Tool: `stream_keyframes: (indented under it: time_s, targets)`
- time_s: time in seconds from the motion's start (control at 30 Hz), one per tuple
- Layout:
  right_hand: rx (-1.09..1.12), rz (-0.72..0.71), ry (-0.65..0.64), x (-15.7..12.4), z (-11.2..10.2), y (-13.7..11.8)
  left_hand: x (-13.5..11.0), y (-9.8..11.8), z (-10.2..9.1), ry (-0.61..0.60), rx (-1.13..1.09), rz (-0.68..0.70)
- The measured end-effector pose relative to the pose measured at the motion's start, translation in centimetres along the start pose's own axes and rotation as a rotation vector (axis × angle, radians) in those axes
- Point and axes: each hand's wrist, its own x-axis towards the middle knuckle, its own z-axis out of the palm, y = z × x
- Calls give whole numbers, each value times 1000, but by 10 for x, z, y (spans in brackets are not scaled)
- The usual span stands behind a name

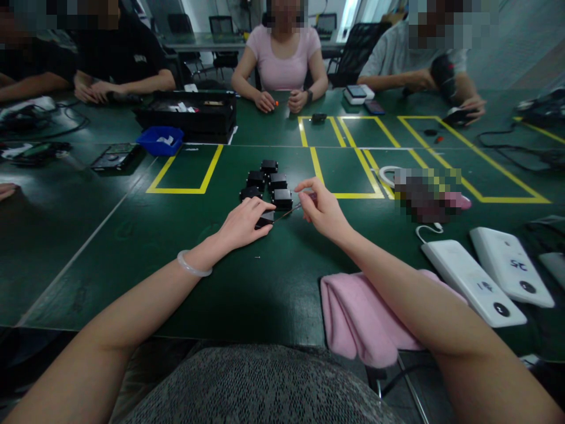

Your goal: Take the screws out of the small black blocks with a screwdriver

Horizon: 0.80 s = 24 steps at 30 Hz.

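My left hand rests on the dark green table, fingers closed over a small black block that it pins down. My right hand pinches a thin dark tool, its tip pointing left at that block. Just beyond lie several more small black blocks in a loose cluster. A pale bangle sits on my left wrist.
A pink cloth lies at the near edge, with two white power banks to its right. Yellow tape rectangles mark the table. A blue tray and a black crate stand farther back. Other people sit along the far side.
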Motion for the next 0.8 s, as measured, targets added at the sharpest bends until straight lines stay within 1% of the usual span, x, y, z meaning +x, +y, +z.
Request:
stream_keyframes:
  time_s: [0.37, 0.8]
  targets:
    - [-31, -11, -2, 0, -1, 3, 0, 1, -1, -15, 1, 1]
    - [-39, -29, 0, 0, -2, 0, 0, 1, -2, -14, -3, -5]
